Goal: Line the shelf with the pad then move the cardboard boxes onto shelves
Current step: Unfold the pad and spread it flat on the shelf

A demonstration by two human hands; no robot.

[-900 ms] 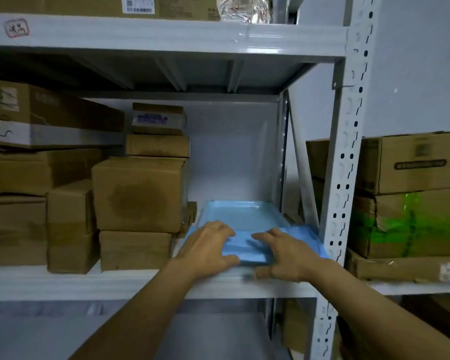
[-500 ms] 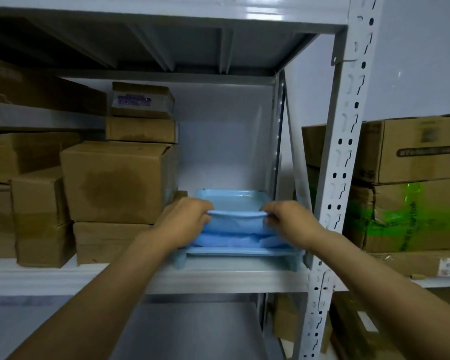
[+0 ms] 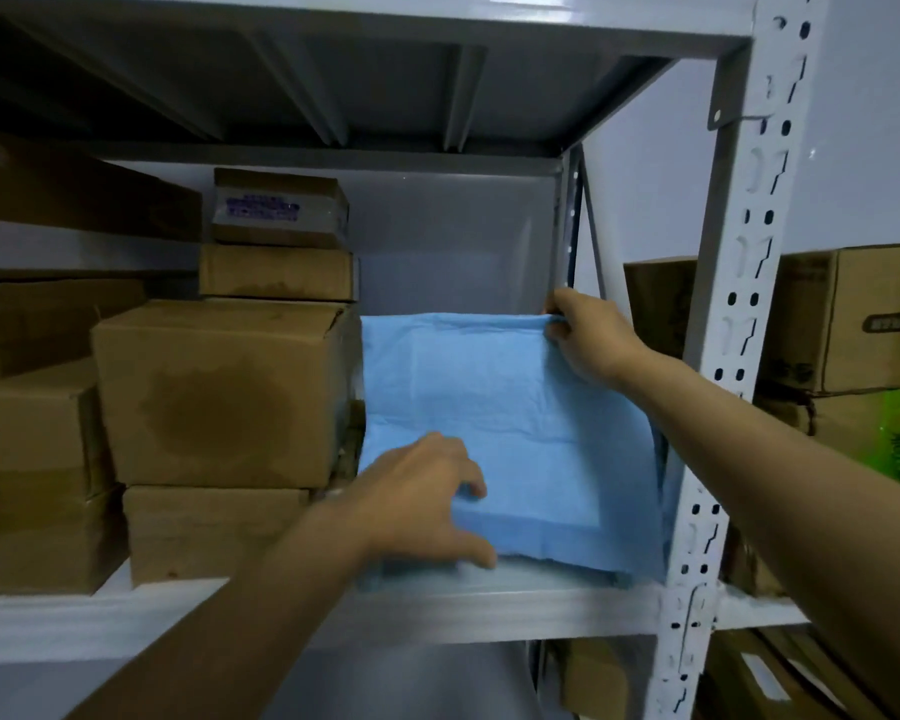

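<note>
The blue pad (image 3: 505, 433) is spread in the free bay at the right end of the shelf (image 3: 489, 610), and I take this pad as the landmark for all places. The right hand (image 3: 591, 337) is at the far right corner of the pad and pinches that corner closed between thumb and fingers, holding it lifted above the shelf. The left hand (image 3: 427, 498) rests on the near left part of the pad with spread fingers, pressing down; it is not closed around anything, though the thumb touches the near edge. Just left of the pad stands a stack of cardboard boxes (image 3: 224, 392): a large one with a dark stain on a lower box, and two smaller ones (image 3: 279, 236) on top. All are closed, so their contents cannot be seen. Right of the pad stands the white perforated post (image 3: 733, 356), and beyond it more boxes (image 3: 848, 319); one seems wrapped in green film, but the view there is poor.
</note>
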